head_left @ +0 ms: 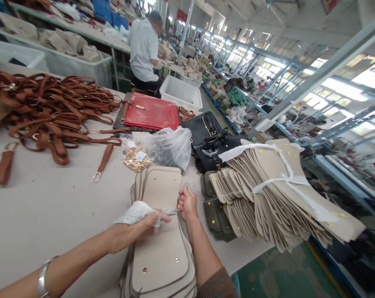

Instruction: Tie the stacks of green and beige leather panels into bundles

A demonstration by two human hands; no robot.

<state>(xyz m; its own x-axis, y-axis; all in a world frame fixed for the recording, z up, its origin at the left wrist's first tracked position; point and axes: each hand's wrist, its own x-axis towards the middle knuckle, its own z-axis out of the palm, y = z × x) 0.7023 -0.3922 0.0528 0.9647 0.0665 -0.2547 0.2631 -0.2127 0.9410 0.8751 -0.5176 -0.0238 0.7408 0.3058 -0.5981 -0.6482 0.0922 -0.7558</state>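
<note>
A stack of beige bag flaps with small metal studs lies in front of me, with a narrow white strip across its middle. My left hand is over the stack, its fingers partly smeared by motion. Crumpled white cloth is bunched in that hand, between thumb and fingers. At the stack's right edge, my right hand is closed in a pinch at the end of the white strip. What lies inside its fingers is mostly hidden.
Bundled beige pieces tied with white strips lie right, near the table edge, beside dark green pieces. Brown straps are heaped left. Ahead are a bag of gold hardware, a black bag and a red board. A person sits beyond.
</note>
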